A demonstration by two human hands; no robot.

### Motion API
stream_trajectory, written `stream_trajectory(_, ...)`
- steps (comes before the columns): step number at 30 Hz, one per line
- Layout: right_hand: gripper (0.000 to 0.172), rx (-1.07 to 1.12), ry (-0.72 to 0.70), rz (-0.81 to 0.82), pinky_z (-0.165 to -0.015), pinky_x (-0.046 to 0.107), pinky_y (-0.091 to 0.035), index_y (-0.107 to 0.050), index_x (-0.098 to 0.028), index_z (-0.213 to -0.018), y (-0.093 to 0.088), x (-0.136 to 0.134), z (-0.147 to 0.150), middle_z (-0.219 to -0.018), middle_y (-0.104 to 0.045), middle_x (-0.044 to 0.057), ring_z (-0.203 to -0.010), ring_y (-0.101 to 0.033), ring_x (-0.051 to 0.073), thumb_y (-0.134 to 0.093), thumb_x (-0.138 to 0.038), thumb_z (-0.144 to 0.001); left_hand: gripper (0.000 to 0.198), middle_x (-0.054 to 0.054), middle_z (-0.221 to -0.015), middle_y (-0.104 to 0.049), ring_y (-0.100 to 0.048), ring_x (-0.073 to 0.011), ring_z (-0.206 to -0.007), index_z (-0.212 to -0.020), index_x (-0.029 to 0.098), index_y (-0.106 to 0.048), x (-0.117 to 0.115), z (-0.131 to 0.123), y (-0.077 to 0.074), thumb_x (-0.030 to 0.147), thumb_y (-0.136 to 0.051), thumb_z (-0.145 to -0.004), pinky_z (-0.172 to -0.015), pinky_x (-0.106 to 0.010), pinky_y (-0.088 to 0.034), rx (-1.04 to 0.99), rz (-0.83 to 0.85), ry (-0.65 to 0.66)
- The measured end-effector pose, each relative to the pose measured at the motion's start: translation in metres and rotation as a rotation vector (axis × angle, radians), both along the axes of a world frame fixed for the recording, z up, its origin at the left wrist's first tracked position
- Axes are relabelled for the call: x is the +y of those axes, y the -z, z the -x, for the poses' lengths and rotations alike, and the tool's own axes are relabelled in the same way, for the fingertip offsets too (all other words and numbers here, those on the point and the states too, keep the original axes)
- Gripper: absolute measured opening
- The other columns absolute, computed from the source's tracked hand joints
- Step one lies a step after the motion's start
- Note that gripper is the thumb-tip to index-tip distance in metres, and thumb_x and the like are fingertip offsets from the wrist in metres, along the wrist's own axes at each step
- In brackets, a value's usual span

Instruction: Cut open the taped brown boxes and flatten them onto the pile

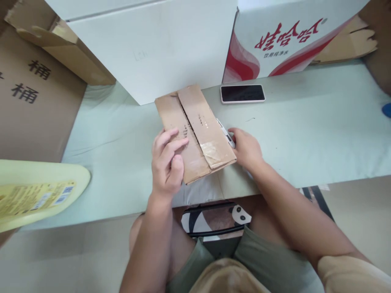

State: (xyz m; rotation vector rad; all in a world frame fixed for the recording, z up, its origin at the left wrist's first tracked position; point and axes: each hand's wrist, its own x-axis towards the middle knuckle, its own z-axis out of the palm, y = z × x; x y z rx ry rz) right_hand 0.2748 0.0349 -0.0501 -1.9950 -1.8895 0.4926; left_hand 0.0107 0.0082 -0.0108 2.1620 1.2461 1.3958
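A small brown cardboard box (195,130), with its flaps taped shut, lies tilted on the pale green surface (305,134) in front of me. My left hand (166,162) rests on its near left corner, fingers curled over the top flap and pressing it. At the box's right side, my right hand (246,148) is closed round a small white tool (226,134) whose tip touches the box's edge. Most of that tool is hidden by the box and my fingers.
A dark-screened phone (242,93) lies beyond the box. A big white box (159,44) and a red-and-white carton (281,36) stand at the back. Brown cartons (33,101) fill the left. A yellow-green object with a label (36,193) juts in at lower left.
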Motion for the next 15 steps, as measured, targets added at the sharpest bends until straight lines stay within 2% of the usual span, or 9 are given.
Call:
stream_trajectory(4, 0.028, 0.082, 0.108, -0.026, -0.079, 0.04, -0.047, -0.07, -0.018, -0.105, -0.01, -0.001, 0.0, -0.098, -0.071, 0.015, -0.088, -0.063, 0.029, -0.053, -0.031, -0.087, 0.033, -0.01, -0.144, -0.066, -0.058, -0.0301, -0.143, -0.13, 0.028, -0.071, -0.009, -0.01, -0.008, 0.034, -0.046, -0.11, -0.128, -0.057, -0.04, 0.071, -0.06, -0.091)
stream_trajectory(6, 0.018, 0.162, 0.138, -0.035, -0.076, 0.038, -0.045, -0.064, -0.021, -0.094, -0.015, -0.004, -0.003, -0.087, -0.068, 0.009, -0.079, -0.06, 0.025, -0.051, -0.031, -0.087, 0.034, -0.01, -0.14, -0.068, -0.06, -0.0306, -0.139, -0.135, 0.029, -0.067, -0.013, -0.014, -0.011, 0.036, -0.047, -0.108, -0.128, -0.059, -0.04, 0.086, -0.149, -0.04)
stream_trajectory(8, 0.013, 0.241, 0.147, -0.022, -0.072, 0.035, -0.044, -0.058, -0.023, -0.09, -0.019, -0.007, -0.005, -0.077, -0.064, 0.004, -0.072, -0.056, 0.022, -0.051, -0.034, -0.088, 0.039, -0.011, -0.14, -0.067, -0.062, -0.0322, -0.135, -0.138, 0.03, -0.063, -0.015, -0.018, -0.011, 0.048, -0.049, -0.106, -0.128, -0.062, -0.039, 0.075, -0.208, 0.058)
stream_trajectory(10, 0.013, 0.298, 0.163, -0.011, -0.069, 0.034, -0.042, -0.055, -0.024, -0.091, -0.022, -0.012, -0.008, -0.073, -0.062, 0.002, -0.068, -0.055, 0.021, -0.051, -0.037, -0.09, 0.047, -0.013, -0.143, -0.063, -0.059, -0.0341, -0.138, -0.14, 0.03, -0.06, -0.015, -0.021, -0.009, 0.056, -0.056, -0.101, -0.128, -0.064, -0.038, 0.081, -0.208, 0.094)
stream_trajectory(12, 0.015, 0.352, 0.196, -0.032, -0.067, 0.034, -0.043, -0.056, -0.024, -0.1, -0.026, -0.017, -0.008, -0.076, -0.065, 0.001, -0.065, -0.056, 0.02, -0.052, -0.036, -0.092, 0.052, -0.015, -0.144, -0.061, -0.056, -0.0342, -0.141, -0.142, 0.029, -0.057, -0.014, -0.023, -0.005, 0.055, -0.062, -0.098, -0.128, -0.063, -0.038, 0.101, -0.191, 0.073)
stream_trajectory(15, 0.026, 0.453, 0.225, -0.199, -0.064, 0.035, -0.045, -0.056, -0.024, -0.12, -0.036, -0.026, -0.006, -0.081, -0.067, 0.0, -0.06, -0.057, 0.019, -0.052, -0.032, -0.096, 0.054, -0.016, -0.142, -0.061, -0.056, -0.033, -0.141, -0.143, 0.027, -0.054, -0.013, -0.023, 0.0, 0.056, -0.062, -0.099, -0.128, -0.062, -0.039, 0.122, -0.175, 0.048)
